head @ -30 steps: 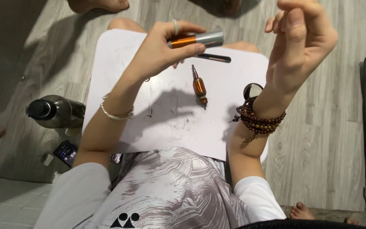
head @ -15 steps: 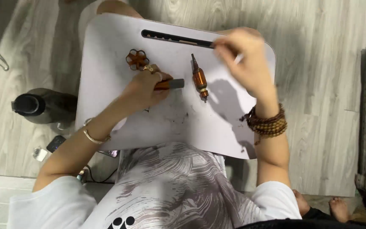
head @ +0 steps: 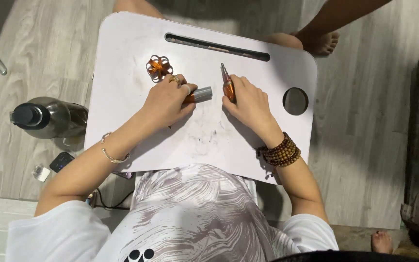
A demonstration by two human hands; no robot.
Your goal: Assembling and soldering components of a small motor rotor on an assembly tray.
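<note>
White plastic makes up the lap tray [head: 136, 145], which rests across the person's knees so the small parts stay within easy reach. The left hand [head: 163, 104] is curled around a short tube [head: 197, 95], orange at the gripped end and grey at the free end, held low and nearly flat on the tray so the grey end points toward the other hand. The right hand [head: 250, 104] lies with fingers pressed together over the lower end of an orange pen tip [head: 227, 85], pinning it against the surface, its narrow point aimed away from the body. An orange flower-shaped piece [head: 159, 67] sits just beyond the left knuckles, apart from both. A dark bottle [head: 47, 118] lies on the wooden floor [head: 364, 145] beside the tray.
</note>
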